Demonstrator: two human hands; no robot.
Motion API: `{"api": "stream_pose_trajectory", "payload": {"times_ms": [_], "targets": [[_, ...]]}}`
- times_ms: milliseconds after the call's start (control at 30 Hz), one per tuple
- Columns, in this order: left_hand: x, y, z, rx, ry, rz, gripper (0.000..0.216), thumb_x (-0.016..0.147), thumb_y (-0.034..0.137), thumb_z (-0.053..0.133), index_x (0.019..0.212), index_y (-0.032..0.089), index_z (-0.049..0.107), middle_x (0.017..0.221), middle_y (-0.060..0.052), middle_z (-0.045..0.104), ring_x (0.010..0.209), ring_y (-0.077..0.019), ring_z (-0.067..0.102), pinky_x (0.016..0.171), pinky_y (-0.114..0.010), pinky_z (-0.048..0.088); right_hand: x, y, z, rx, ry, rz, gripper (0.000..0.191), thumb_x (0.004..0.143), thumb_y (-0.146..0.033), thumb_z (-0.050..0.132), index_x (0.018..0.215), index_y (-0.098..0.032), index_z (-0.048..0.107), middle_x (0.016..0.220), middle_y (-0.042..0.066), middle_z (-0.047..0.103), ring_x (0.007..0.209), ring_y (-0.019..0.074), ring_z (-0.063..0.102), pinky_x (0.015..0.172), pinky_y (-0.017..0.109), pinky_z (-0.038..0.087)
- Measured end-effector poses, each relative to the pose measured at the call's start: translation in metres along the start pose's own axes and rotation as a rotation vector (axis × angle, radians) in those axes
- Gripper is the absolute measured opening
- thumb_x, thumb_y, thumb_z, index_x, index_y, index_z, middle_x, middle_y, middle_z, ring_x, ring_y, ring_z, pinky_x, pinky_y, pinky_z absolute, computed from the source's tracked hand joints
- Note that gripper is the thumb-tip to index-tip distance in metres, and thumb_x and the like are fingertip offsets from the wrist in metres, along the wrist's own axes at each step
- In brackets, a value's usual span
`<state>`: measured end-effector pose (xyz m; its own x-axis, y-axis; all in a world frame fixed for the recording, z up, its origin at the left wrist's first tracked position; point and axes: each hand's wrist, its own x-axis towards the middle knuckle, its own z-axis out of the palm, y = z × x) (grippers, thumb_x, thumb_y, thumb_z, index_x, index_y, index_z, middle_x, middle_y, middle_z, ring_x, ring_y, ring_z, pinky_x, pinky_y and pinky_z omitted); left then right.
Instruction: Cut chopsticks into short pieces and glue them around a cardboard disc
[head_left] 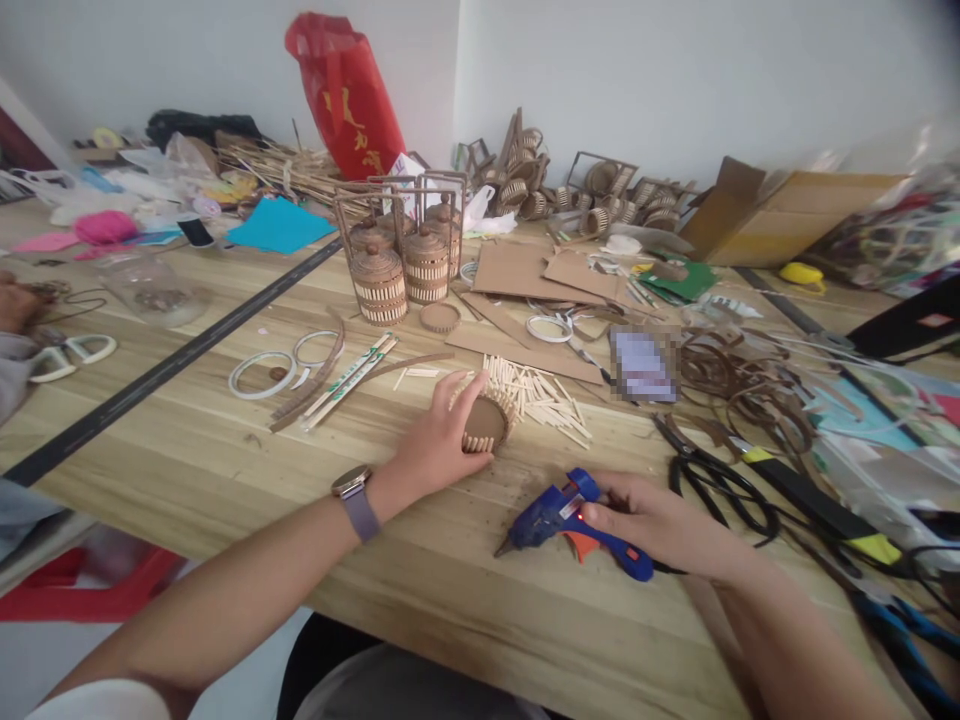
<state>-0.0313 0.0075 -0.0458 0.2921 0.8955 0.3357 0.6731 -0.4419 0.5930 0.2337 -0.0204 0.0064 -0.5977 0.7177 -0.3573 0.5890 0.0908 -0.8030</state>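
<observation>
messy wooden worktop (225,440), blue glue gun (559,512) with right hand (660,525) fingers clamped on its grip, little woven basket (486,422) on its side, left hand (433,445) fingers wrapped round it, loose sticks (544,395) just beyond those fingertips

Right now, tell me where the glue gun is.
In the head view the glue gun lies right of centre near the front edge of the table, in the right hand, with the black scissors to its right and the small round basket up-left.
</observation>
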Motion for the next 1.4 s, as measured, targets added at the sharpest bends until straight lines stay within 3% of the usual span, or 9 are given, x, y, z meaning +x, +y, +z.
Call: {"api": "stream_pose_trajectory", "payload": {"times_ms": [167,400,667,800,900,1033,1167,1267,1400], "targets": [[0.0,-0.001,0.0,-0.006,-0.011,0.005,0.104,0.066,0.022,0.079,0.148,0.028,0.016,0.147,-0.014,0.024,0.139,-0.0329,0.028,0.11,-0.052,0.035,0.003,0.0,-0.006,-0.393,0.226,0.056,0.048,0.091,-0.056,0.038,0.067,-0.02,0.058,0.064,0.002,0.06,0.06,0.0167,0.053,0.057,0.027,0.039],[0.001,-0.003,0.0,-0.023,-0.018,0.03,0.103,0.067,0.022,0.079,0.148,0.027,0.016,0.147,-0.015,0.024,0.139,-0.033,0.027,0.11,-0.053,0.034,0.029,0.012,-0.015,-0.708,0.608,0.034,0.014,0.086,-0.027,0.049,0.079,-0.02,0.059,0.074,0.005,0.067,0.067,0.0198,0.06,0.06,0.027,0.039],[0.001,-0.002,0.001,-0.049,-0.007,0.037,0.105,0.065,0.019,0.079,0.149,0.029,0.015,0.147,-0.015,0.023,0.138,-0.0343,0.028,0.109,-0.054,0.036,0.051,-0.012,-0.002,-1.14,0.509,0.138,0.018,0.082,-0.004,0.049,0.091,-0.014,0.06,0.074,0.013,0.068,0.071,0.025,0.063,0.056,0.029,0.036],[0.001,-0.001,0.0,-0.052,-0.026,0.025,0.105,0.066,0.02,0.079,0.149,0.031,0.015,0.147,-0.015,0.022,0.137,-0.0353,0.03,0.107,-0.055,0.038,0.055,-0.006,0.0,-1.109,0.537,0.135,0.022,0.079,-0.001,0.047,0.095,-0.009,0.061,0.078,0.017,0.07,0.08,0.0294,0.065,0.061,0.031,0.041],[0.001,-0.001,0.0,-0.047,-0.028,0.026,0.105,0.066,0.019,0.079,0.149,0.03,0.015,0.147,-0.015,0.022,0.137,-0.0348,0.03,0.107,-0.054,0.038,0.054,0.002,-0.005,-1.039,0.556,0.094,0.027,0.08,-0.008,0.048,0.102,-0.01,0.062,0.086,0.014,0.071,0.08,0.0241,0.065,0.065,0.029,0.043],[0.001,-0.001,0.0,-0.051,-0.019,0.025,0.105,0.066,0.02,0.079,0.148,0.031,0.016,0.147,-0.014,0.022,0.138,-0.0346,0.029,0.108,-0.055,0.037,0.045,-0.008,-0.006,-0.637,0.57,-0.118,0.022,0.08,-0.017,0.047,0.093,-0.016,0.065,0.075,0.005,0.067,0.063,0.0162,0.06,0.058,0.025,0.043],[0.001,-0.002,0.001,-0.073,-0.018,0.037,0.104,0.066,0.021,0.079,0.148,0.031,0.015,0.145,-0.013,0.023,0.138,-0.0333,0.028,0.11,-0.053,0.035,0.039,-0.035,0.004,-0.31,0.428,-0.178,0.016,0.082,-0.024,0.049,0.083,-0.019,0.064,0.067,0.0,0.065,0.059,0.0146,0.058,0.054,0.024,0.043],[0.001,-0.003,0.001,-0.096,-0.011,0.049,0.103,0.067,0.021,0.079,0.148,0.031,0.016,0.143,-0.013,0.025,0.137,-0.0332,0.028,0.111,-0.054,0.033,0.045,-0.047,0.011,-0.322,0.345,-0.233,0.013,0.082,-0.018,0.051,0.082,-0.019,0.064,0.07,0.0,0.065,0.062,0.0142,0.058,0.057,0.024,0.044],[0.002,-0.003,0.001,-0.102,-0.011,0.062,0.106,0.066,0.021,0.08,0.148,0.032,0.015,0.141,-0.012,0.025,0.135,-0.0332,0.031,0.11,-0.054,0.034,0.059,-0.046,0.011,-0.518,0.429,-0.418,0.009,0.082,-0.015,0.06,0.082,-0.02,0.068,0.089,0.007,0.062,0.085,0.0201,0.057,0.075,0.032,0.047]]}}
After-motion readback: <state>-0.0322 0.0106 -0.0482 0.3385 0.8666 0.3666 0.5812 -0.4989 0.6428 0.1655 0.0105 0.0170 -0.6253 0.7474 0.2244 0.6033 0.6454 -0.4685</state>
